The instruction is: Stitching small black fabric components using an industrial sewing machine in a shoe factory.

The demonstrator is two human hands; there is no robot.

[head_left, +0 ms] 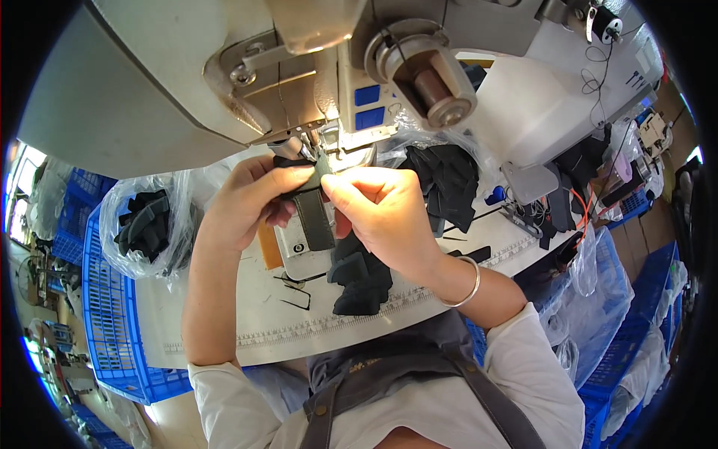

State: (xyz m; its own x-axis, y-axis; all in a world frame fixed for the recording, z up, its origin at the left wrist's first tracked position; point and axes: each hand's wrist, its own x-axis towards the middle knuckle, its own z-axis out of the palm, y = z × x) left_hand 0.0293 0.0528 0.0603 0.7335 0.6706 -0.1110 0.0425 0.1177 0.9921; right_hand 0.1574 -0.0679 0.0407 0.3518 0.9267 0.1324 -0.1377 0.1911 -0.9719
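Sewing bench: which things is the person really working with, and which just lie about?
In use: left hand, right hand, dark strip, sewing machine.
Lying about: pile of black pieces, bagged black pieces, blue crate.

Just by the pinching fingers, a black fabric strip (299, 162); left of them, a blue slatted plastic crate (112, 314).

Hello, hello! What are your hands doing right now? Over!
Left hand and right hand both pinch a small black fabric strip at the sewing machine needle. Black fabric pile lies under the right wrist. Nothing blocking.
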